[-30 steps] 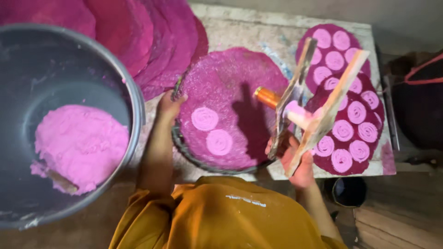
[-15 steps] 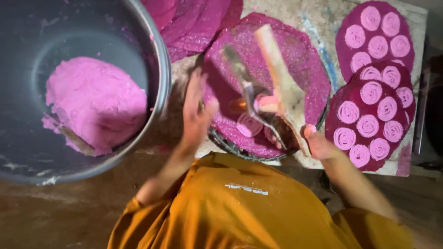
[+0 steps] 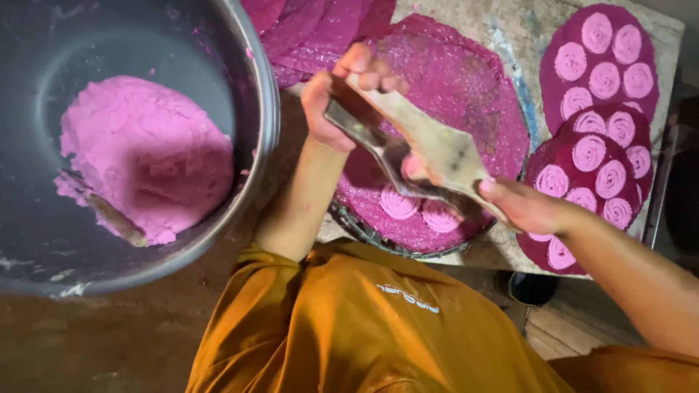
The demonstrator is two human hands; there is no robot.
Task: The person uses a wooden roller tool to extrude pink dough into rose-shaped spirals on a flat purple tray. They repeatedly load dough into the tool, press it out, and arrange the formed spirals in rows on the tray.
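Wooden press, diagonal, upper-left to lower-right

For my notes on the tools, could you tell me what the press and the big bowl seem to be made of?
Press: probably wood, pale, worn, matte, with a metal-looking strip. Big bowl: likely metal, grey with a dull sheen along its rim.

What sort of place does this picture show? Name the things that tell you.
Probably a small home food workshop: a large grey metal bowl of pink dough, round magenta mats carrying pink coiled spirals, and a hand-held wooden press.
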